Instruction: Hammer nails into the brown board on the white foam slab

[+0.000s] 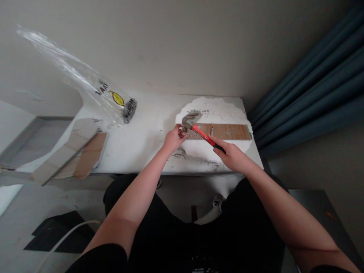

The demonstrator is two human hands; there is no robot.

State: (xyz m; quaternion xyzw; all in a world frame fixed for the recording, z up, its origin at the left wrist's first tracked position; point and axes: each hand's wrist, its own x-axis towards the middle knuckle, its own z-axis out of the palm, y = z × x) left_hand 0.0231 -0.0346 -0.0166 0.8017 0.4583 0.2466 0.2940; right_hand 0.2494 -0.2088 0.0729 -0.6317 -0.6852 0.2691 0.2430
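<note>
My right hand [231, 154] is wrapped round the black grip of a claw hammer [202, 133] with a red handle. The hammer's metal head hangs over the left end of a flat brown wooden board [229, 131]. Close beside the head, my left hand [172, 139] pinches at the board's left end; what lies between its fingertips is too small to make out. Beneath the board is a white, ragged-edged sheet [217, 110] with grey specks. Several thin dark pieces, which look like nails [179, 152], lie below my left hand.
The white table [136, 151] stands against a wall. At its left are a clear plastic bag [113, 100] with dark contents and some brown board pieces [91, 155]. A blue curtain [309, 83] hangs at the right. Black sheets [59, 231] lie on the floor at lower left.
</note>
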